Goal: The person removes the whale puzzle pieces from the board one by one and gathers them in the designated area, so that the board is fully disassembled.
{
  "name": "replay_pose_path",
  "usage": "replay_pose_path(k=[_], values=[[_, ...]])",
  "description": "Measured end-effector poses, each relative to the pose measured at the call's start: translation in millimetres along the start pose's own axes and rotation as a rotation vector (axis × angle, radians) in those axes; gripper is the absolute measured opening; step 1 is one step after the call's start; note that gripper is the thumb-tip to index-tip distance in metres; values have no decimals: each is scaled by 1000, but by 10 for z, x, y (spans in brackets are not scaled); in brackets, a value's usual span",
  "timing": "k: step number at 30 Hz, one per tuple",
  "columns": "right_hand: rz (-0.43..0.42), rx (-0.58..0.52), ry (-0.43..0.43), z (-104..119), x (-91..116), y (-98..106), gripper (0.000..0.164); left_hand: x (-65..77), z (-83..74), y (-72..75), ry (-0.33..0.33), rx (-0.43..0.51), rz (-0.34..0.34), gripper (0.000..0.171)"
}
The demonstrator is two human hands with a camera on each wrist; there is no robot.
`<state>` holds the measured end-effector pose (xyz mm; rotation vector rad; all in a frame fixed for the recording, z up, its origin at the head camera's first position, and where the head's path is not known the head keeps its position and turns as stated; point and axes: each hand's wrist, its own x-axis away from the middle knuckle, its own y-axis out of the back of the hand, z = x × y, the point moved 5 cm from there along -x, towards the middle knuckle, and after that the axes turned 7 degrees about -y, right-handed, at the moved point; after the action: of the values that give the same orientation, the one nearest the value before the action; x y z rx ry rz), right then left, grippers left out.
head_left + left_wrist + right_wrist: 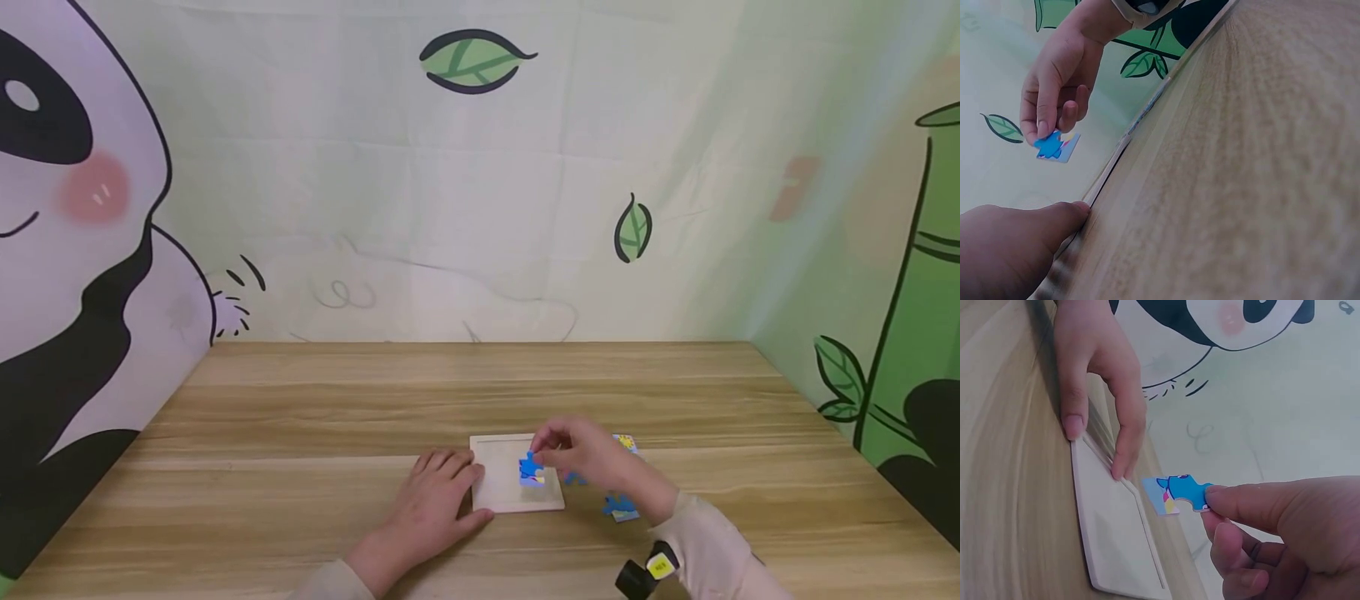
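Note:
A blue jigsaw puzzle piece (1175, 494) with pink and yellow marks is pinched between the thumb and forefinger of my right hand (581, 454). It hangs above a pale wooden puzzle tray (498, 493), apart from the tray's bare surface. My left hand (438, 500) lies at the tray's left side, its thumb and fingertips touching the edge. In the left wrist view, the left thumb (1063, 225) presses against the tray's side. Other puzzle pieces (622, 507) lie on the table to the right of the tray, partly hidden by the right hand and forearm.
The wood-grain table (300, 417) runs back to a cloth backdrop (337, 167) printed with a panda, leaves and bamboo. A black wrist device (637, 577) with a yellow label sits at the right sleeve.

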<state>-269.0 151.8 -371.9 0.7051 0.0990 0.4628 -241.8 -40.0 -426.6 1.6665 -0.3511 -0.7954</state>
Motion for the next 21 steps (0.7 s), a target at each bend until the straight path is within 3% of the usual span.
replay_pose_path(k=[21], values=[[26, 43, 27, -188, 191, 251, 8, 17, -2, 2, -13, -6, -11, 48]])
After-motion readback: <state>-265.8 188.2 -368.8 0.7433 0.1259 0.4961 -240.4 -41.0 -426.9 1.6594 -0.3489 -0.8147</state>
